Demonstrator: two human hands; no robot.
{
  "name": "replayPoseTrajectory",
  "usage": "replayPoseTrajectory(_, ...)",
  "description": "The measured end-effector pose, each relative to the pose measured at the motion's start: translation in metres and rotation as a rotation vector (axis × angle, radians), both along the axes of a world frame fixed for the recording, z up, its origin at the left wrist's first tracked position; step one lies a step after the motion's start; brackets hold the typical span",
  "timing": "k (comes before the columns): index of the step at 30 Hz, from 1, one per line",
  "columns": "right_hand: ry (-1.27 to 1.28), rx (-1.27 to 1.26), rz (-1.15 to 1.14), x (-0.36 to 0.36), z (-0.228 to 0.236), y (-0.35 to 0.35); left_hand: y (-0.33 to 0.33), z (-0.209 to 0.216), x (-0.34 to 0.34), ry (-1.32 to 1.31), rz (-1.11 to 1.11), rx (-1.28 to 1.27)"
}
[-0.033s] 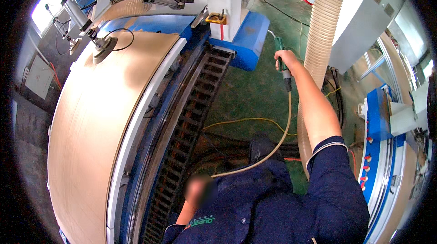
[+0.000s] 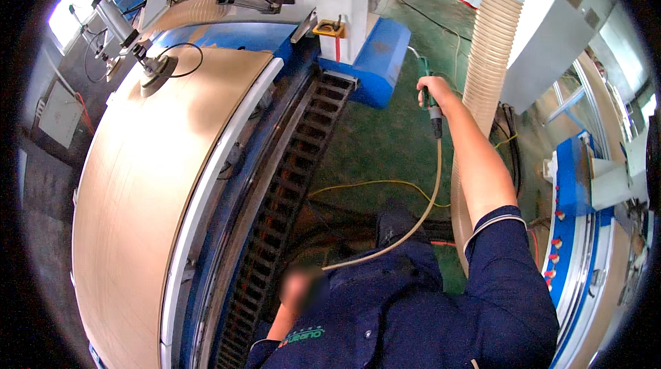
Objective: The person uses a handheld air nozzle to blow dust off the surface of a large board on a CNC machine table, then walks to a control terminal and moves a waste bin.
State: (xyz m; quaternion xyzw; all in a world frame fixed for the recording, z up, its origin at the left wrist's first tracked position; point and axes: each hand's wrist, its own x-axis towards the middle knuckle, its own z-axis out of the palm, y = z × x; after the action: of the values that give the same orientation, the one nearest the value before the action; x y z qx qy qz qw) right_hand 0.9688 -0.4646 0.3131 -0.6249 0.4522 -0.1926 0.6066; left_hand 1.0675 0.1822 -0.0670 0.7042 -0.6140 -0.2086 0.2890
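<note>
My right hand (image 2: 436, 88) is stretched out ahead, its fingers wrapped round a green air blow gun (image 2: 425, 66) with a thin, bent, pale nozzle. From the gun's base a beige air hose (image 2: 436, 176) hangs in a curve back toward my waist. There it runs into my left hand (image 2: 297, 288), which looks closed round it, though a blur hides the fingers. To my left, a large brown sheet (image 2: 138, 183) lies on a long machine bed. A round suction pad (image 2: 158, 76) on a metal cylinder stands against the sheet's far part.
A dark cable chain (image 2: 289, 176) runs along the bed beside me. A blue machine housing (image 2: 379, 62) stands ahead. The thick ribbed duct (image 2: 490, 45) hangs close by my right forearm. A yellow cable (image 2: 379, 182) crosses the green floor. Another blue machine (image 2: 573, 176) is at right.
</note>
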Motion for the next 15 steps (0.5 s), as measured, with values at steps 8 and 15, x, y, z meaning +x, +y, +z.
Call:
replayPoseTrajectory(8, 0.062, -0.087, 0.133, 0.097, -0.090, -0.089, -0.046, -0.013, -0.055, 0.239, 0.445, 0.259)
replayPoseTrajectory(15, 0.088, -0.103, 0.558, 0.185, -0.131, -0.047, -0.110, -0.077, -0.126, 0.060, 0.891, 0.173)
